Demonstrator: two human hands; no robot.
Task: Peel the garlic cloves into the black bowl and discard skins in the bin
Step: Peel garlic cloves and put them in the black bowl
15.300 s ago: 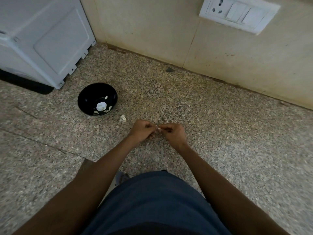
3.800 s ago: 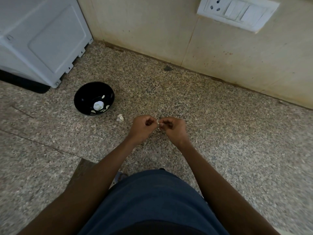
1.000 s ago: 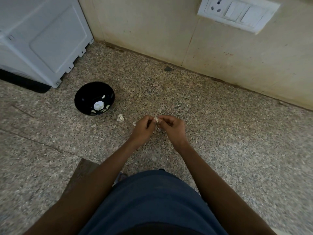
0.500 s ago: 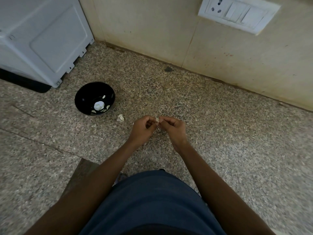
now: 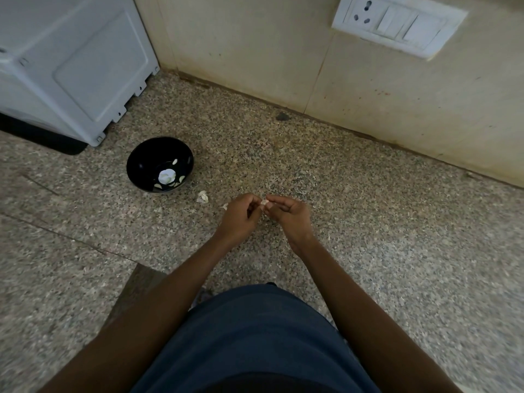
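Observation:
My left hand and my right hand meet over the speckled counter, and both pinch a small garlic clove between their fingertips. The black bowl stands to the left of my hands, apart from them. Inside it lie a white garlic piece and a few pale cloves. A scrap of garlic skin lies on the counter between the bowl and my left hand. A smaller scrap sits just left of my left hand. No bin is in view.
A white appliance stands at the back left, close behind the bowl. The beige wall runs along the back, with a switch plate at the upper right. The counter's front edge is below, near my blue clothing.
My hands have stayed together on the clove, with only small finger shifts. A small skin scrap has appeared on the counter just left of my left hand.

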